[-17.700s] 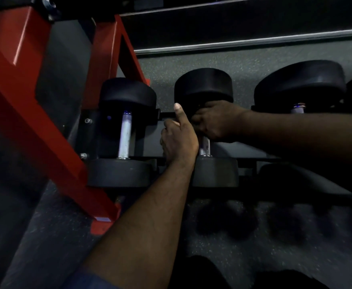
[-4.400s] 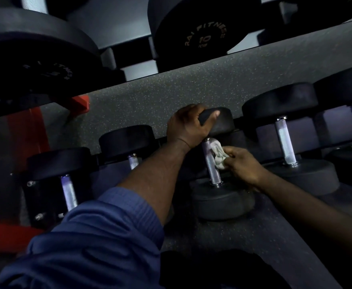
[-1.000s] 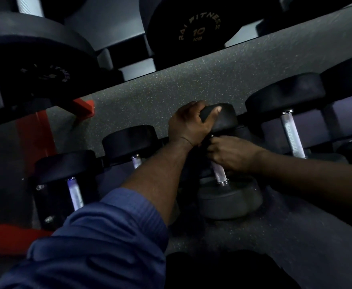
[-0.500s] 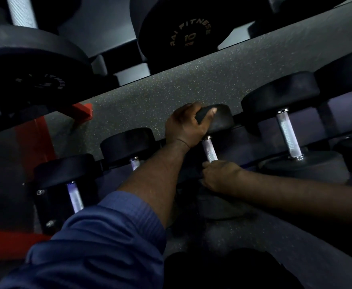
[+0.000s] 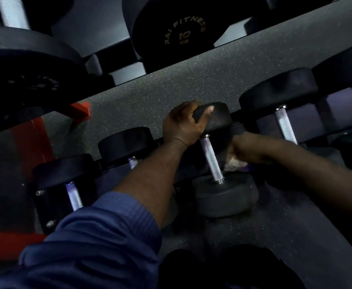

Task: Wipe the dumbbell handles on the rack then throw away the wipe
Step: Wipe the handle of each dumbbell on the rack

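The left hand (image 5: 183, 124) curls its fingers over the far head of the dumbbell (image 5: 225, 195), thumb pressed on its face, steadying it on the rack (image 5: 39, 140). The right hand (image 5: 248, 149), blurred, sits just right of the bare handle (image 5: 211, 159), apparently bunching the pale wipe (image 5: 236, 163); its fingers cannot be told clearly. If the left grip slackens, the weight could roll and pinch the right fingers.

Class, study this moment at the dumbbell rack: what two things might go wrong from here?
1. The left hand grips the dumbbell by its far head alone; it might slip or roll.
2. The right hand holds the wipe beside the handle, off the metal; part of the handle may be missed.
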Tool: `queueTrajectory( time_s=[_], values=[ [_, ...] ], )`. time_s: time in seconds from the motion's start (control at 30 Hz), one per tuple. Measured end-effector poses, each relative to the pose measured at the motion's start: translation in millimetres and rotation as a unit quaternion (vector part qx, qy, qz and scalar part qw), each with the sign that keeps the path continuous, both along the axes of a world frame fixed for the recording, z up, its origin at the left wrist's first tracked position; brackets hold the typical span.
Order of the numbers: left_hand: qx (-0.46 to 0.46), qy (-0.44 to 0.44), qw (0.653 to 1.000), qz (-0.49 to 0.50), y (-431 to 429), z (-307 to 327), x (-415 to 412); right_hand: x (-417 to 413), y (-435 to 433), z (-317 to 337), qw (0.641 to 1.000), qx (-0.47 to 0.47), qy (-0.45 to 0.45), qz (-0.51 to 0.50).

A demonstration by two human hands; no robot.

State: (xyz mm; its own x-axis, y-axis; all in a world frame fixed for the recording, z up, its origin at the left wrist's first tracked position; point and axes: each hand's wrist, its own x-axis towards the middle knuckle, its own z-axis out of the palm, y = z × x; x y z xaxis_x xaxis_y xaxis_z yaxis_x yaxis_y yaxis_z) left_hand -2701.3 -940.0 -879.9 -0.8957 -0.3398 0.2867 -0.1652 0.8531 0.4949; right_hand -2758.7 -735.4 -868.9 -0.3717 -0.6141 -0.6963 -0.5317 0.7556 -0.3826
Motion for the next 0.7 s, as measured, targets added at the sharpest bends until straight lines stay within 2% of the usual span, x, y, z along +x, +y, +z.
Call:
queueTrajectory(
  time_s=[0.03,0.07,0.17,0.27,0.37,0.43,0.47,0.5,0.57,0.6,0.63,0.7],
  values=[
    [-0.004,0.003,1.000,0.001,0,0,0,0,8,-9,0.993,-0.061,-0.017,-0.100],
    [-0.010,0.004,1.000,0.002,2,1,0,8,11,-14,0.983,-0.090,-0.049,-0.152],
    [-0.001,-0.001,1.000,0.002,1,1,0,35,10,-43,0.989,-0.071,-0.110,-0.070],
    [-0.005,0.002,1.000,0.000,2,2,0,27,7,-48,0.981,-0.057,-0.177,-0.058],
    [-0.011,0.013,1.000,0.000,3,3,1,13,18,-39,0.965,-0.078,-0.220,-0.118],
    [-0.014,0.016,1.000,0.000,4,3,1,12,22,-31,0.924,-0.118,-0.293,-0.218],
    [-0.011,0.014,1.000,0.002,3,3,2,12,20,-30,0.899,-0.144,-0.300,-0.284],
    [-0.004,0.014,1.000,0.001,3,3,3,12,16,-32,0.877,-0.174,-0.256,-0.369],
    [0.000,0.013,1.000,0.002,4,4,2,10,2,-43,0.841,-0.204,-0.104,-0.491],
    [-0.002,0.010,1.000,0.003,5,4,2,11,-6,-47,0.836,-0.208,-0.061,-0.505],
    [0.001,0.006,1.000,0.001,4,5,2,14,-16,-53,0.833,-0.216,-0.071,-0.504],
    [0.007,0.006,1.000,-0.002,7,7,2,23,-33,-63,0.807,-0.244,-0.163,-0.512]
  ],
)
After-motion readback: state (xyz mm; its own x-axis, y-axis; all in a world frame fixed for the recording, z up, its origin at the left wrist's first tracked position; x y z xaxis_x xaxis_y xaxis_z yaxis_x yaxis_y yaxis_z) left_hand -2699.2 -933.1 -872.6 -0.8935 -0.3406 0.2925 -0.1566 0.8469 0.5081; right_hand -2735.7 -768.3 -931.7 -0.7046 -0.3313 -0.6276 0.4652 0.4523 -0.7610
